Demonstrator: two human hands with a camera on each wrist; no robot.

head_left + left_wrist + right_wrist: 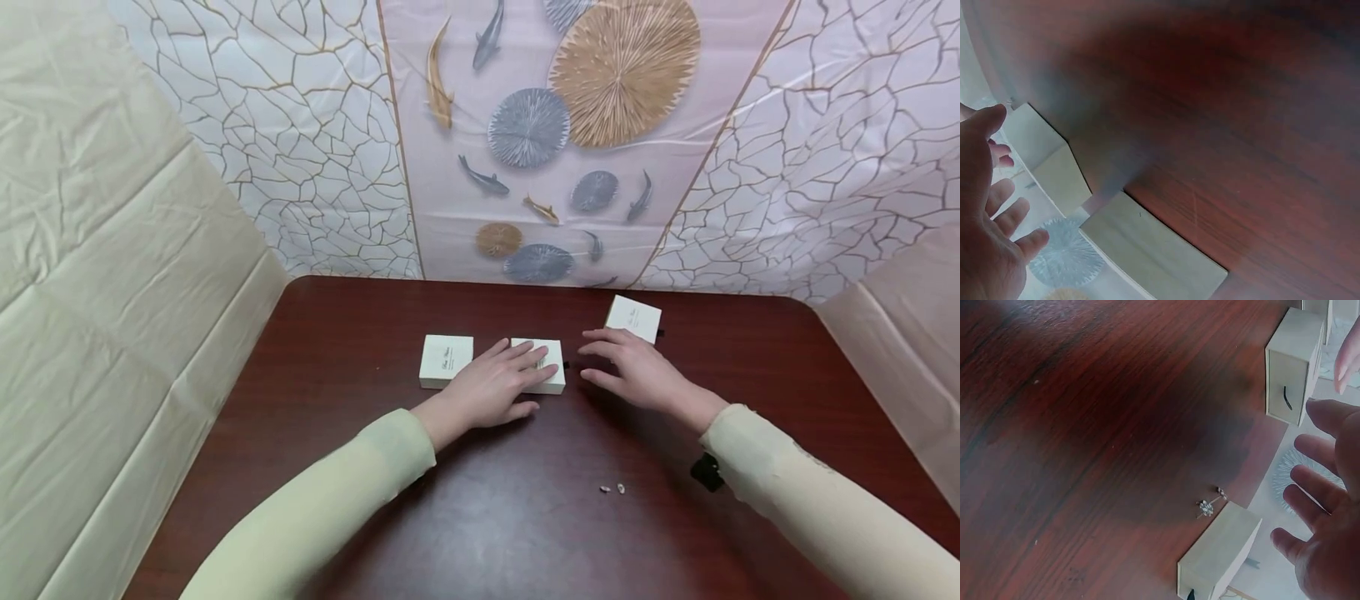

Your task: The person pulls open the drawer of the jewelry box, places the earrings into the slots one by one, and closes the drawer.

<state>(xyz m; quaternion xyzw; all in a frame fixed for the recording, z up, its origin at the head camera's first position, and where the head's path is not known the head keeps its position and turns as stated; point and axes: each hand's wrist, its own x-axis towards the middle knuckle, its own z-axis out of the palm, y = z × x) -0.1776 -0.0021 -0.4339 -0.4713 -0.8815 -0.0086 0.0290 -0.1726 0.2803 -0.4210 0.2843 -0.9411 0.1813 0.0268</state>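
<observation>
My left hand (495,385) lies over the middle white box (553,385), its fingers fairly straight across the lid; the wrist view does not settle whether they touch it. Left of that hand stands another white box (444,358) with dark script on top. My right hand (637,372) hovers with spread fingers and holds nothing. Just beyond it sits a tilted third white box (634,317), partly covered by the fingers. In the right wrist view, sparkly stud earrings (1205,507) lie beside this box, and the middle box's end (1286,387) shows a black pull tab.
Two tiny shiny pieces (612,489) lie on the dark red-brown table (510,533), nearer to me. A patterned cloth (480,225) hangs behind the table's far edge. Pale fabric (127,317) walls the left side, with similar fabric on the right.
</observation>
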